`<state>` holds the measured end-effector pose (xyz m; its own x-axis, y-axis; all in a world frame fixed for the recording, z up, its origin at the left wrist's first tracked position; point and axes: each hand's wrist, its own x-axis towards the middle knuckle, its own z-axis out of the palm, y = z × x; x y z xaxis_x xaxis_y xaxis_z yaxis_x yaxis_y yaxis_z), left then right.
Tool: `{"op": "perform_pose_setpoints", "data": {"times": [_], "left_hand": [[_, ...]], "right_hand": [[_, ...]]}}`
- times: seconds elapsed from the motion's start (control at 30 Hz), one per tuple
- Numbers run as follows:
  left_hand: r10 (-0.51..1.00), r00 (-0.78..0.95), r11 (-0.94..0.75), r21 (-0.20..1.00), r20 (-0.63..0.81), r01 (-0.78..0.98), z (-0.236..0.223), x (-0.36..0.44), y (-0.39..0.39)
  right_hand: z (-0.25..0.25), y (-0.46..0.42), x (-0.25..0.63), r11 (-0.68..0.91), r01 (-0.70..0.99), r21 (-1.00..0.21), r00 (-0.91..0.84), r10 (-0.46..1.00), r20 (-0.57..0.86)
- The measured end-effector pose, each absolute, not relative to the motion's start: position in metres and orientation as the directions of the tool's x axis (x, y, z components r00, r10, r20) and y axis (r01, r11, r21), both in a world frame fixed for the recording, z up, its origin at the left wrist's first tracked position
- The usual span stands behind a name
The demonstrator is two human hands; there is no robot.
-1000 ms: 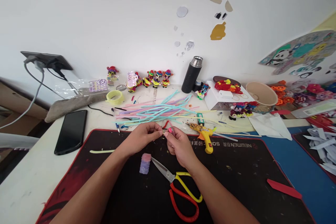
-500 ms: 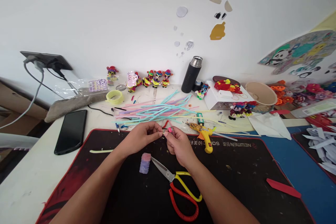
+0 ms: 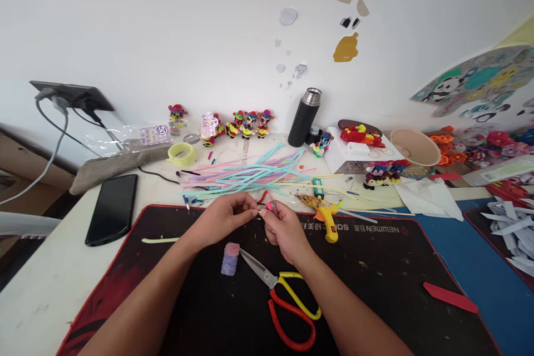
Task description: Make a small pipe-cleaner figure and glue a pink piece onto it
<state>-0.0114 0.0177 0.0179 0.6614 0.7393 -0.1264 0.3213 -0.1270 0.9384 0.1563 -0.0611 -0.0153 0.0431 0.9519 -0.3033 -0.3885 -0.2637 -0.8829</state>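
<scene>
My left hand [image 3: 225, 219] and my right hand [image 3: 287, 233] meet above the dark mat [image 3: 367, 289], thumbs and forefingers pinched together. A small pinkish object [image 3: 271, 207] shows between the fingers of my right hand; its kind cannot be made out. What my left fingertips pinch is too small to name. Nearer me lie a pink-and-purple ribbed roll [image 3: 230, 259] and scissors [image 3: 262, 274] with one red and one yellow handle, blades closed. To the right of my hands rests a yellow glue gun [image 3: 327, 217]. Behind them spreads a pile of pastel pipe cleaners [image 3: 250, 175].
Along the wall stand several small figurines [image 3: 249, 124] and a black thermos [image 3: 304, 118]. A phone [image 3: 112, 209] and a roll of yellow tape [image 3: 182, 153] lie left. At right are a beige bowl [image 3: 415, 147], a white tissue [image 3: 431, 198] and a red strip [image 3: 450, 297].
Hardly anything differs: both hands keep the same pinch in the same place, and the view has shifted very slightly.
</scene>
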Motion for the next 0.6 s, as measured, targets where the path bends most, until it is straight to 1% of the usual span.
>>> {"op": "perform_pose_setpoints", "data": {"times": [0.2,0.43,0.5,0.6], "left_hand": [[0.723,0.682,-0.183,0.922,-0.109,0.341,0.021,-0.012,0.016],[0.754,0.649,-0.234,0.882,-0.101,0.409,0.015,-0.010,0.018],[0.753,0.652,-0.287,0.849,-0.086,0.443,0.010,-0.009,0.018],[0.741,0.671,-0.412,0.760,-0.041,0.502,0.003,-0.007,0.017]], "right_hand": [[-0.014,-0.061,0.156,-0.271,-0.395,-0.878,0.045,0.949,-0.313],[-0.014,-0.062,0.158,-0.250,-0.426,-0.869,0.071,0.949,-0.307],[-0.014,-0.062,0.158,-0.246,-0.436,-0.866,0.076,0.948,-0.308],[-0.013,-0.062,0.159,-0.246,-0.439,-0.864,0.071,0.949,-0.306]]}}
